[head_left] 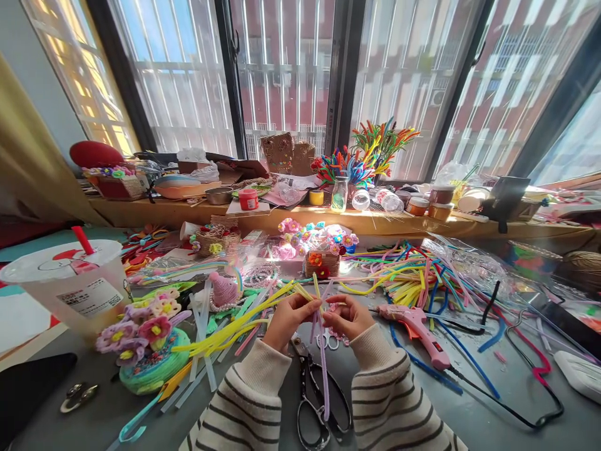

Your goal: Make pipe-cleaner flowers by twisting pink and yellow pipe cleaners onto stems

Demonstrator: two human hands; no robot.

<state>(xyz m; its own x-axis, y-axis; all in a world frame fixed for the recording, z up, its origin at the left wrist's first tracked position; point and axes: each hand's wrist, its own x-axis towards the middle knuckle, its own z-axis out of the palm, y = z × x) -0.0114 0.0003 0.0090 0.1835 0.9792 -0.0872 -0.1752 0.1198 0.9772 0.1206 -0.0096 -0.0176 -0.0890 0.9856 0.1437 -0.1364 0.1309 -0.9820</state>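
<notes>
My left hand (293, 316) is closed in a pinch on a small bundle of fuzzy pipe cleaners. From the pinch, yellow ends (317, 285) stick up, and one long lilac pipe cleaner (325, 376) hangs down. My right hand (349, 318) meets it from the other side, thumb and fingers pinched on the same bundle; the exact contact is partly hidden. Under the hands lie large black-handled scissors (304, 388), their handles toward me. A smaller pair of white-handled scissors (331, 341) shows just behind the lilac strand.
At right, a pink hot glue gun (422, 332) lies with its cord trailing. A heap of pipe cleaners (422, 282) spreads behind it. To the left are loose yellow pipe cleaners (225, 332), glue sticks (201, 326), a flower-topped green pot (153, 363) and a drink cup (77, 294).
</notes>
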